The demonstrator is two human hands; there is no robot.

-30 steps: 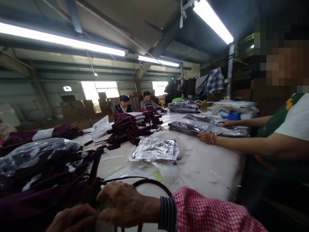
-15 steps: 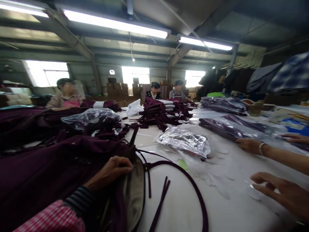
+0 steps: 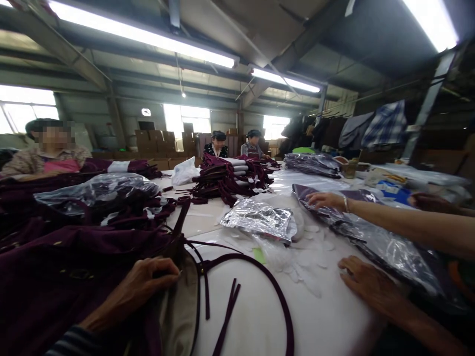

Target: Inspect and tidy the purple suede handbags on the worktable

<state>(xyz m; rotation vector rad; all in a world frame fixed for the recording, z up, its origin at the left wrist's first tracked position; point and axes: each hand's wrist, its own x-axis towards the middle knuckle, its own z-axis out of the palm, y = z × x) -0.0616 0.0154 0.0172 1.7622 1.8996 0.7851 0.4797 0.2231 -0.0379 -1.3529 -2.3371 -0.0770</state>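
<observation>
A dark purple handbag [image 3: 33,277] with a beige lining [image 3: 185,291] fills the lower left. My left hand [image 3: 143,282] is closed on its opening edge, thumb and fingers pinched together over the fabric. From the bag a long curved purple handle [image 3: 276,282] loops out over the white table [image 3: 260,311]. A loose purple strap [image 3: 228,316] lies within that loop. Over on the right, my right hand [image 3: 371,284] rests low on the tabletop, fingers loosely bent and apart, with no object visible in them.
A co-worker's hand [image 3: 326,200] touches a plastic-wrapped purple item [image 3: 393,247] beside my right hand. A shiny clear plastic bag [image 3: 260,217] lies mid-table, near thin white scraps [image 3: 308,277]. Purple bags are stacked [image 3: 233,178] farther back. Several people sit across the table.
The view has turned right. My right hand has come inward and down onto the table. The co-worker's braceleted hand has reached farther over the wrapped item. My left hand keeps its hold.
</observation>
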